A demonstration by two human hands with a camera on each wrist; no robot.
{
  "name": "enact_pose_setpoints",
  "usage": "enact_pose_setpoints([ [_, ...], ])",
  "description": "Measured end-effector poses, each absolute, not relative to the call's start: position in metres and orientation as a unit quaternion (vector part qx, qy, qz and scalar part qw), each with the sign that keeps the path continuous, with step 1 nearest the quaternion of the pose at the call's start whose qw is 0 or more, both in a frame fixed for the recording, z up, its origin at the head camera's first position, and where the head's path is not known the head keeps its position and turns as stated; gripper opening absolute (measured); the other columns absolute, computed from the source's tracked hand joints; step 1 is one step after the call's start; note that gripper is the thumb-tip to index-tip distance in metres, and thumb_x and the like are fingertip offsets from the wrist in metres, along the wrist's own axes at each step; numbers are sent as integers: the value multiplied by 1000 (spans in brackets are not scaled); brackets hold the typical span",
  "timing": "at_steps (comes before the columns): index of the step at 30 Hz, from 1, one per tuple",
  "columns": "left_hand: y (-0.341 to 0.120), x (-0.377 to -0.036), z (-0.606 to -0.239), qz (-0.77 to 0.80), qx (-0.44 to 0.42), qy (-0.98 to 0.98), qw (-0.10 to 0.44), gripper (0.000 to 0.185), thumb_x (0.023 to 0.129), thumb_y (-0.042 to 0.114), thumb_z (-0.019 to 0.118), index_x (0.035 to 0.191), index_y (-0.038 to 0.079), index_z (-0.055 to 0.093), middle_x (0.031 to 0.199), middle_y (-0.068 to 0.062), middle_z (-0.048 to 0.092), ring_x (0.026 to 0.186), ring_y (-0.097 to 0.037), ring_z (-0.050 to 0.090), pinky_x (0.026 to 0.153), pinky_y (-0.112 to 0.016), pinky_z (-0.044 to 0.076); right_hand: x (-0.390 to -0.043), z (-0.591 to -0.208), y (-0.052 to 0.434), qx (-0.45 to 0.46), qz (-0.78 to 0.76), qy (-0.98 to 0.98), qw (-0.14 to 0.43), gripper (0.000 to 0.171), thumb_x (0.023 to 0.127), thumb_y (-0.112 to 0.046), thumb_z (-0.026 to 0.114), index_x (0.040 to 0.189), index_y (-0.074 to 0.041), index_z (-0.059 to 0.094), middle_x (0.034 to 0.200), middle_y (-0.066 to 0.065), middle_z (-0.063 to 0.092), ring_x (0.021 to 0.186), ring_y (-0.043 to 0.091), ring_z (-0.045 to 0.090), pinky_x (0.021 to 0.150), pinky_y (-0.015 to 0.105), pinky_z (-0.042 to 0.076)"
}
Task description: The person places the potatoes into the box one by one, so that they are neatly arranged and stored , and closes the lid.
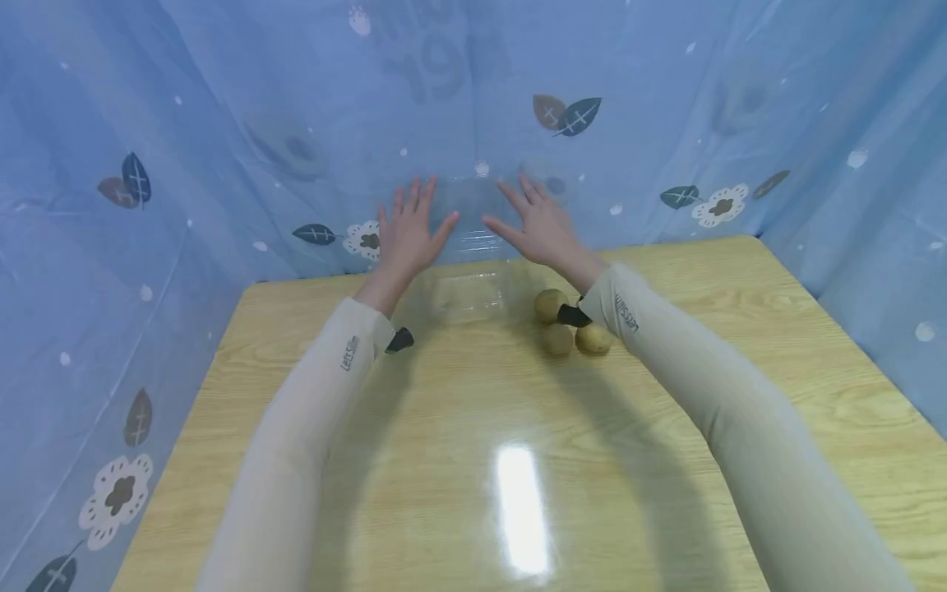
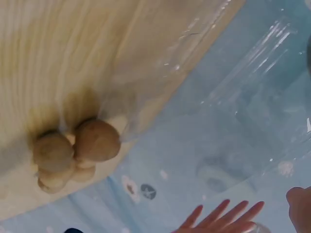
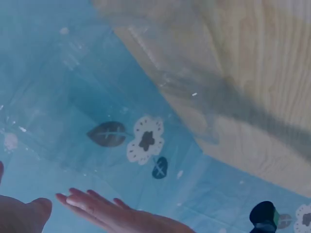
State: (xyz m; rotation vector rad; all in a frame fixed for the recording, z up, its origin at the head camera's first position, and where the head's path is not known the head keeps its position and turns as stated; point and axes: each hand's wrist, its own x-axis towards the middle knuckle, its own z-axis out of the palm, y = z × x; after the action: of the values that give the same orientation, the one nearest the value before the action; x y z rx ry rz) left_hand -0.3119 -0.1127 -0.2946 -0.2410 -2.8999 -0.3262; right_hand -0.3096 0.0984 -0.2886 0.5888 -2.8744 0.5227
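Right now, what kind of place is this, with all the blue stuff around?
Probably a small curtained-off work corner, not a kitchen. A wooden table is walled by blue flower-print sheets. On it stand a clear plastic box, between two open hands, and a few round brown fruits.

the clear plastic container (image 1: 468, 247) between the left hand (image 1: 405, 234) and right hand (image 1: 538, 226) is nearly see-through, so its outline is hard to trace and whether the palms touch it cannot be told. the right sleeve (image 1: 666, 345) hides part of the small brown round fruits (image 1: 570, 325). both wrist views cut the hands off at the lower edge.
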Motion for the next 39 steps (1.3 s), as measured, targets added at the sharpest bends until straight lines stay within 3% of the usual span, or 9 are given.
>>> enact_pose_setpoints([
  [8, -116, -299, -323, -184, -84, -964, 172, 76, 88, 54, 47, 146, 28, 6, 154, -2, 4, 140, -28, 10, 111, -57, 15, -293, -317, 114, 219, 241, -940, 104, 71, 88, -61, 39, 146, -25, 18, 151, 15, 10, 136, 37, 18, 109, 55, 23],
  [16, -128, -280, -356, -321, -17, -933, 162, 71, 87, 43, 56, 145, 20, 21, 150, -5, 24, 136, -25, 23, 112, -50, 19, -271, -346, 130, 205, 268, -939, 64, 66, 90, -56, 42, 144, -38, 9, 153, 7, 6, 138, 33, 15, 105, 59, 27],
  [26, -154, -267, -374, -483, 47, -863, 142, 69, 88, 36, 58, 145, 22, 21, 149, -4, 25, 135, -28, 26, 112, -45, 25, -255, -370, 154, 205, 278, -937, 53, 63, 91, -56, 38, 144, -37, 11, 153, 10, 7, 137, 36, 14, 104, 62, 26],
  [32, -161, -271, -378, -597, 68, -793, 105, 66, 88, 30, 60, 142, 14, 28, 146, -9, 32, 132, -22, 33, 111, -31, 29, -260, -371, 160, 223, 266, -938, 18, 68, 91, -53, 43, 145, -20, 20, 152, 13, 10, 136, 37, 16, 103, 63, 26],
  [39, -164, -273, -391, -672, 141, -726, 32, 57, 89, 27, 58, 139, 15, 35, 142, -4, 39, 129, -17, 38, 106, -34, 38, -268, -367, 164, 268, 236, -934, -15, 53, 92, -34, 51, 132, -1, 43, 135, 20, 43, 126, 38, 37, 106, 52, 32],
])
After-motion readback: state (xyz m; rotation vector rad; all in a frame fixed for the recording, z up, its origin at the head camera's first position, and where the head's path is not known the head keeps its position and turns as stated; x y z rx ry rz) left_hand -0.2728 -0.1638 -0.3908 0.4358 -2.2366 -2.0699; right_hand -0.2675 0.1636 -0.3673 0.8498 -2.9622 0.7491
